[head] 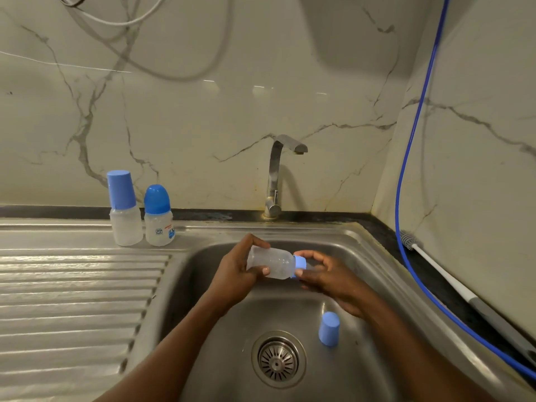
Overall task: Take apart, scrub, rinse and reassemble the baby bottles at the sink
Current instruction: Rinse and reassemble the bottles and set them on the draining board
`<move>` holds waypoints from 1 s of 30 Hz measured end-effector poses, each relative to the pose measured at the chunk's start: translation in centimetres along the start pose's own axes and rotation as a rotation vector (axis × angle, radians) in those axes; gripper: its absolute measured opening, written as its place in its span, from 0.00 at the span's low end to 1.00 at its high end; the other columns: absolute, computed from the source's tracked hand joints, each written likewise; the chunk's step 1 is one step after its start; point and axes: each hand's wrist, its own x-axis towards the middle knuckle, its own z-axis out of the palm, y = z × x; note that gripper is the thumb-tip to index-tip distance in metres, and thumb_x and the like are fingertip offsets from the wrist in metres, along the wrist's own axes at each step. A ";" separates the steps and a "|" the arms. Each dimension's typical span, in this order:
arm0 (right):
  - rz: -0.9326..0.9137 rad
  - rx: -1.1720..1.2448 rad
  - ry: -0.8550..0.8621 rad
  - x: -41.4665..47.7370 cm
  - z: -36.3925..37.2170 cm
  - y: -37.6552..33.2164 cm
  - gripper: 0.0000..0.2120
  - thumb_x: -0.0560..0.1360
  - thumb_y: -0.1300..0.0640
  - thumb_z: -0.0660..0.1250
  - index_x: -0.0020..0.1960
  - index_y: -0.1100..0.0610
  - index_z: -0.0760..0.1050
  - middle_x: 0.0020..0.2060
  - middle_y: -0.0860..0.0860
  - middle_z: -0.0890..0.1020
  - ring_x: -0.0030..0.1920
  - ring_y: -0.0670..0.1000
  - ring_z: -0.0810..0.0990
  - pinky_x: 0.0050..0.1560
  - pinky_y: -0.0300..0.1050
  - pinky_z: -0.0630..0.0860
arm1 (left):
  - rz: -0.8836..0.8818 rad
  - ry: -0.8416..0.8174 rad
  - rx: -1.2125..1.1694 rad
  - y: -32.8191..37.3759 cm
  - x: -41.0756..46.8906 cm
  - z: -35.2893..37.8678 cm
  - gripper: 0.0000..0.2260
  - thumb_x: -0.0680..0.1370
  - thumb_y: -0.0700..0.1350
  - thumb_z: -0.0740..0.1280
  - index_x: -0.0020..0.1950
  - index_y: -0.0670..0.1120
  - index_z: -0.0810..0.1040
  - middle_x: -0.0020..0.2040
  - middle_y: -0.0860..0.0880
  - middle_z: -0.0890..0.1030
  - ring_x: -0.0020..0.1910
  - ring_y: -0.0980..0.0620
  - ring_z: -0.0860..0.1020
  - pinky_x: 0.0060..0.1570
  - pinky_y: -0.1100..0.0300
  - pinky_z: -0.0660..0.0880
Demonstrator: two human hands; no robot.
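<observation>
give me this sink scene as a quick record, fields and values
left hand: grips the clear bottle sideways over the sink
right hand: grips its blue collar
loose cap: in the basin, right of the drain
waiting: flat-capped bottle and dome-capped bottle upright on the drainboard
tap: no water showing
brush: lying on the right counter

Glossy grey-veined marble walls (203,111), ribbed steel drainboard (72,300), dark counter edge (58,211), blue hose (406,158).

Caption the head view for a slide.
Left hand holds a clear bottle sideways, right hand grips its blue collar; a blue cap sits in the sink.
</observation>
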 end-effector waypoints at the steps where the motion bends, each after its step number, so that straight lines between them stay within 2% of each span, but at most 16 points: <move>1: -0.014 -0.240 0.013 0.1 -0.7 0.7 0.26 0.69 0.58 0.77 0.64 0.44 0.74 0.59 0.50 0.80 0.57 0.49 0.81 0.55 0.42 0.78 | 0.028 0.049 0.067 -0.4 0.0 -0.1 0.17 0.75 0.39 0.72 0.57 0.55 0.73 0.59 0.52 0.75 0.57 0.53 0.76 0.50 0.60 0.79; 4: 0.028 -0.846 0.128 -0.1 -2.6 3.1 0.39 0.69 0.52 0.77 0.75 0.47 0.63 0.69 0.46 0.70 0.69 0.48 0.70 0.62 0.37 0.66 | 0.009 0.261 0.084 -1.5 0.2 -1.1 0.17 0.75 0.39 0.73 0.59 0.53 0.74 0.60 0.49 0.75 0.57 0.50 0.75 0.52 0.58 0.77; 7: 0.190 -1.007 0.015 -0.3 -2.2 5.6 0.38 0.71 0.48 0.74 0.76 0.47 0.61 0.74 0.52 0.67 0.71 0.51 0.68 0.65 0.37 0.64 | -0.055 0.346 0.022 -1.9 0.3 -1.6 0.16 0.75 0.40 0.73 0.61 0.49 0.75 0.60 0.47 0.75 0.57 0.47 0.76 0.54 0.45 0.80; 10: 0.319 -1.130 -0.078 -0.4 -1.0 7.8 0.31 0.71 0.50 0.72 0.72 0.45 0.67 0.70 0.54 0.69 0.67 0.51 0.73 0.64 0.40 0.70 | -0.032 0.298 0.075 -1.7 0.0 -1.1 0.16 0.75 0.40 0.73 0.60 0.50 0.75 0.59 0.47 0.76 0.57 0.48 0.75 0.56 0.48 0.78; 13: 0.261 -1.084 0.022 -0.8 -0.4 6.5 0.14 0.68 0.58 0.72 0.51 0.47 0.77 0.58 0.51 0.79 0.51 0.47 0.80 0.52 0.38 0.76 | -0.001 0.298 0.060 -1.8 0.0 -1.1 0.16 0.75 0.40 0.72 0.61 0.50 0.75 0.60 0.48 0.76 0.57 0.49 0.75 0.56 0.49 0.78; 15: 0.105 -0.883 0.202 -0.6 -0.6 3.5 0.08 0.66 0.57 0.74 0.41 0.50 0.75 0.42 0.50 0.82 0.39 0.47 0.78 0.46 0.43 0.78 | 0.071 0.416 -0.010 -1.1 0.2 -1.6 0.16 0.77 0.42 0.71 0.63 0.52 0.74 0.60 0.49 0.74 0.58 0.56 0.74 0.55 0.61 0.77; 17: -0.218 -0.761 0.540 -0.3 -1.2 -0.6 0.10 0.68 0.54 0.73 0.42 0.51 0.73 0.37 0.47 0.77 0.37 0.47 0.74 0.42 0.47 0.75 | 0.182 0.612 -0.009 0.2 0.4 -2.0 0.15 0.80 0.46 0.66 0.65 0.53 0.71 0.62 0.52 0.71 0.58 0.67 0.70 0.53 0.76 0.69; 19: -0.653 -0.661 0.836 -0.6 -1.2 -4.1 0.13 0.70 0.55 0.72 0.51 0.50 0.72 0.45 0.46 0.74 0.43 0.45 0.72 0.44 0.35 0.67 | 0.247 0.737 0.034 0.8 0.9 -2.3 0.15 0.81 0.49 0.62 0.67 0.52 0.67 0.62 0.55 0.68 0.56 0.68 0.68 0.51 0.80 0.65; 20: -0.780 -0.627 0.884 -0.8 -0.9 -4.7 0.15 0.72 0.56 0.72 0.55 0.52 0.72 0.48 0.47 0.74 0.46 0.44 0.72 0.46 0.30 0.66 | 0.244 0.716 0.068 0.7 0.9 -2.2 0.16 0.81 0.50 0.61 0.68 0.52 0.66 0.62 0.54 0.67 0.55 0.65 0.69 0.51 0.78 0.66; 22: -0.676 -0.680 0.654 -1.2 0.1 -2.4 0.12 0.73 0.62 0.71 0.55 0.59 0.76 0.48 0.53 0.79 0.46 0.48 0.76 0.54 0.36 0.73 | 0.148 0.537 0.194 -0.7 0.4 -1.6 0.15 0.81 0.50 0.62 0.67 0.53 0.67 0.64 0.52 0.69 0.56 0.56 0.71 0.51 0.67 0.72; 24: -0.155 -0.820 0.149 -1.9 1.6 0.3 0.09 0.72 0.64 0.72 0.52 0.61 0.81 0.43 0.58 0.83 0.39 0.51 0.79 0.53 0.52 0.79 | -0.029 0.232 0.310 -1.9 -0.2 -1.2 0.13 0.81 0.49 0.64 0.65 0.55 0.70 0.63 0.50 0.72 0.58 0.50 0.75 0.54 0.51 0.76; 25: -0.038 -0.796 0.110 -1.6 1.2 0.6 0.11 0.71 0.62 0.73 0.53 0.60 0.81 0.42 0.57 0.83 0.38 0.51 0.78 0.51 0.52 0.79 | -0.029 0.173 0.321 -1.9 -0.1 -1.2 0.13 0.80 0.48 0.65 0.64 0.56 0.71 0.63 0.50 0.73 0.59 0.49 0.75 0.57 0.51 0.76; 26: -0.093 -0.739 0.220 -1.1 0.7 -0.1 0.13 0.70 0.60 0.74 0.54 0.57 0.81 0.42 0.53 0.82 0.40 0.50 0.78 0.49 0.47 0.79 | 0.051 0.225 0.292 -1.6 0.1 -1.4 0.13 0.80 0.48 0.65 0.64 0.55 0.71 0.62 0.51 0.73 0.59 0.51 0.74 0.58 0.58 0.74; 28: -0.536 -0.606 0.652 -0.4 -0.5 -2.5 0.14 0.71 0.56 0.73 0.56 0.51 0.78 0.44 0.45 0.79 0.45 0.44 0.77 0.48 0.36 0.73 | 0.208 0.514 0.168 -0.7 0.9 -2.2 0.11 0.81 0.48 0.62 0.64 0.53 0.70 0.60 0.52 0.71 0.56 0.56 0.72 0.54 0.74 0.67; 29: -0.661 -0.534 0.733 -0.2 -0.6 -3.0 0.14 0.72 0.56 0.73 0.56 0.51 0.77 0.47 0.44 0.79 0.47 0.42 0.77 0.49 0.31 0.71 | 0.193 0.572 0.128 -0.7 1.1 -2.6 0.10 0.82 0.49 0.61 0.63 0.52 0.69 0.58 0.52 0.71 0.55 0.56 0.72 0.51 0.74 0.66; 30: -0.648 -0.527 0.714 -0.3 -0.5 -2.5 0.14 0.73 0.58 0.72 0.58 0.52 0.76 0.49 0.46 0.80 0.48 0.43 0.78 0.49 0.30 0.71 | 0.118 0.522 0.116 -0.9 0.7 -2.6 0.08 0.83 0.49 0.60 0.62 0.52 0.70 0.57 0.51 0.73 0.55 0.54 0.73 0.49 0.72 0.67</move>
